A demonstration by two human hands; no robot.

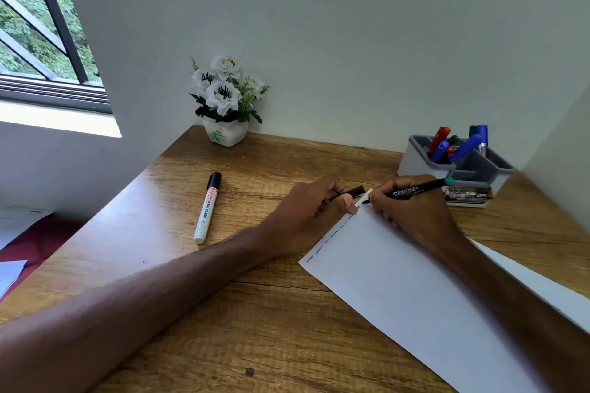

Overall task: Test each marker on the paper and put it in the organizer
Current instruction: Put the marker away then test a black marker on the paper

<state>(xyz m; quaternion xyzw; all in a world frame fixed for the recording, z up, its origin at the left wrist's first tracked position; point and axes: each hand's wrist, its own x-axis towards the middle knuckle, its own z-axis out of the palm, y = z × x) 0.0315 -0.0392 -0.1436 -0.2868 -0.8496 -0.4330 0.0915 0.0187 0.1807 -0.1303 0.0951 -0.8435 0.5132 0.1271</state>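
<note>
Testing a thin marker at the paper's far corner

The right hand (412, 210) pinches the marker (412, 191) low, tip on the paper (431, 297); the left hand (306, 214), closed on the cap (352, 192), pins the sheet. Light, stiff, slick barrel: grip near the tip. The organizer (424, 163) sits at the counter's far right corner.

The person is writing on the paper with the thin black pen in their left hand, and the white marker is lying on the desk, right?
Not quite. The head view shows the thin black pen in the right hand, its tip on the paper. The left hand holds what looks like the cap. The white marker does lie on the desk.
</note>
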